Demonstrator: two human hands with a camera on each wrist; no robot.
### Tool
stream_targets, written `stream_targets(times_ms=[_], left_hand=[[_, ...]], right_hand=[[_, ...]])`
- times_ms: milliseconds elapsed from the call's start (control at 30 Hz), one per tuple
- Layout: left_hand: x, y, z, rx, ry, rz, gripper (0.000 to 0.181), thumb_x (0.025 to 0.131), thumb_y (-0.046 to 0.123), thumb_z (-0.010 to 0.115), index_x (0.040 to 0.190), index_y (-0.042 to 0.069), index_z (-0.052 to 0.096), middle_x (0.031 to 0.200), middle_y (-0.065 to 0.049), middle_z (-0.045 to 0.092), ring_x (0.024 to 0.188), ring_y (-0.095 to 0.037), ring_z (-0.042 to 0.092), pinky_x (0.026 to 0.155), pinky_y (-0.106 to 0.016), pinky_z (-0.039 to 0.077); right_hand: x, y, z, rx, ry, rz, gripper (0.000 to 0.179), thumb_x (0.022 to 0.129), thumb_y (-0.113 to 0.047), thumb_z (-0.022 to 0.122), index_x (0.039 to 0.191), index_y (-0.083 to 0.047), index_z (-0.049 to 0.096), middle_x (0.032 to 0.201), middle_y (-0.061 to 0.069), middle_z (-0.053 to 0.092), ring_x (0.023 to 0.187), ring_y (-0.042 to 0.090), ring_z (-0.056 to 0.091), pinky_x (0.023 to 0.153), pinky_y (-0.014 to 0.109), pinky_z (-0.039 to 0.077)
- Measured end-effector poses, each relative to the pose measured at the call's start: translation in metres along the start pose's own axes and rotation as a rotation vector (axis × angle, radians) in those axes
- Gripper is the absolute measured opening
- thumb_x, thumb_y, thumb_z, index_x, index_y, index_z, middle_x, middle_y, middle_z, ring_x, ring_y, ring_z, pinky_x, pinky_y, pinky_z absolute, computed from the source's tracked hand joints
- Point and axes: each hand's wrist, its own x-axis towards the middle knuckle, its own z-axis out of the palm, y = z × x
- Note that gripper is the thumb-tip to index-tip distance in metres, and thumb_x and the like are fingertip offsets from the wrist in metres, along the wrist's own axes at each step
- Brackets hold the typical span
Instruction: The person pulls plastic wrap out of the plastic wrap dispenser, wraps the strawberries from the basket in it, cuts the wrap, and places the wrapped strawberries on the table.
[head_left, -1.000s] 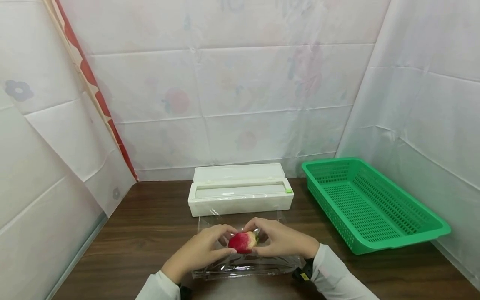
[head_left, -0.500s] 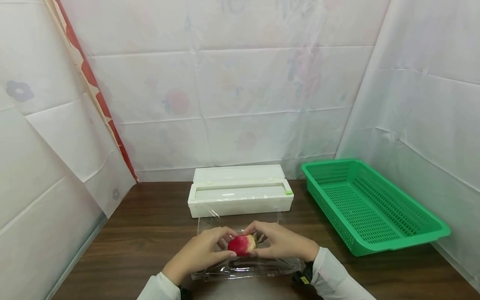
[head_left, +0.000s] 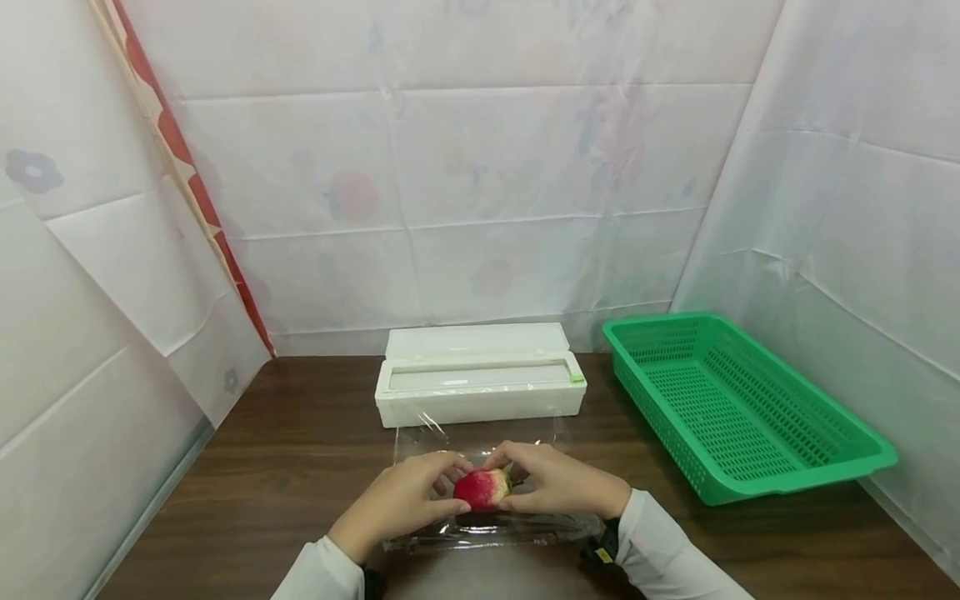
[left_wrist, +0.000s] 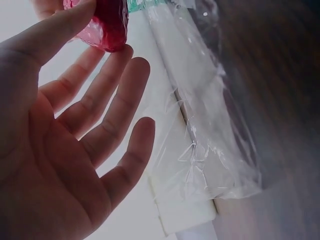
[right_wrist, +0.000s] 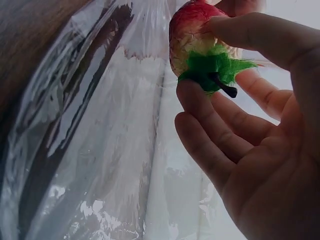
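Fruit (head_left: pixel 481 490) shifted slightly lower in the head view, relative to the box (head_left: pixel 480 407)

Both hands have shifted with it; the box and basket (head_left: pixel 808 477) keep their places on the tabletop (head_left: pixel 300 467).

Grip state: the left hand (head_left: pixel 405 500) pinches the fruit's red end between thumb and forefinger, its remaining fingers spread. The right hand (head_left: pixel 564 483) grips the opposite end, near the leaves (right_wrist: pixel 212 62). The fruit sits low, near the middle of the head frame. Contact with the clear film (head_left: pixel 480 435) cannot be confirmed.

Possible faults:
- Slip. The grip is at the fingertips and the fruit is rounded. Uneven pressure could roll it out.
- Wrinkling. The film is thin and already creased along its near edge, close to the wrists. A dragging sleeve or finger could fold it onto itself.
- Shifting box. The film reaches up to the box front. If it is attached, which cannot be told, a hard pull could move the box.

Clearance: the box bounds movement at centre, directly above the hands. Bare tabletop extends to the left of the left hand. At right, a narrower strip separates the right sleeve (head_left: pixel 675 550) from the basket rim. Upward travel over the fruit is unobstructed.
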Motion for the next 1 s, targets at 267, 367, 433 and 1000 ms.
stream_targets(times_ms=[267, 367, 433, 1000], left_hand=[[0.002, 0.001, 0.004, 0.051, 0.011, -0.025, 0.037, 0.086, 0.033, 0.081, 0.118, 0.02, 0.068, 0.106, 0.011, 0.069, 0.088, -0.004, 0.067, 0.072, -0.032, 0.056], [0.002, 0.004, 0.006, 0.08, 0.015, -0.026, 0.037, 0.085, 0.032, 0.082, 0.117, 0.02, 0.068, 0.105, 0.01, 0.07, 0.086, -0.004, 0.067, 0.071, -0.033, 0.055], [0.003, 0.005, 0.006, 0.095, 0.016, -0.026, 0.037, 0.085, 0.032, 0.082, 0.116, 0.02, 0.069, 0.104, 0.009, 0.07, 0.086, -0.004, 0.067, 0.07, -0.034, 0.055], [0.001, 0.004, 0.011, 0.052, -0.09, -0.052, 0.035, 0.086, 0.036, 0.08, 0.116, 0.022, 0.068, 0.099, 0.012, 0.071, 0.092, -0.006, 0.067, 0.074, -0.038, 0.056]], right_hand=[[0.001, -0.001, 0.002, 0.002, -0.002, 0.052, 0.038, 0.092, -0.019, 0.075, 0.124, -0.015, 0.055, 0.122, -0.004, 0.062, 0.104, 0.008, 0.064, 0.085, 0.022, 0.053], [0.0, -0.001, 0.003, 0.002, -0.003, 0.071, 0.039, 0.091, -0.019, 0.076, 0.124, -0.014, 0.055, 0.122, -0.004, 0.062, 0.103, 0.009, 0.064, 0.084, 0.022, 0.053], [0.0, -0.001, 0.003, 0.003, -0.004, 0.08, 0.039, 0.091, -0.018, 0.076, 0.123, -0.015, 0.055, 0.121, -0.004, 0.062, 0.103, 0.008, 0.064, 0.085, 0.022, 0.053], [-0.001, 0.007, 0.009, -0.074, -0.063, -0.016, 0.043, 0.093, -0.024, 0.074, 0.13, -0.014, 0.055, 0.127, -0.005, 0.06, 0.115, 0.007, 0.058, 0.095, 0.026, 0.05]])
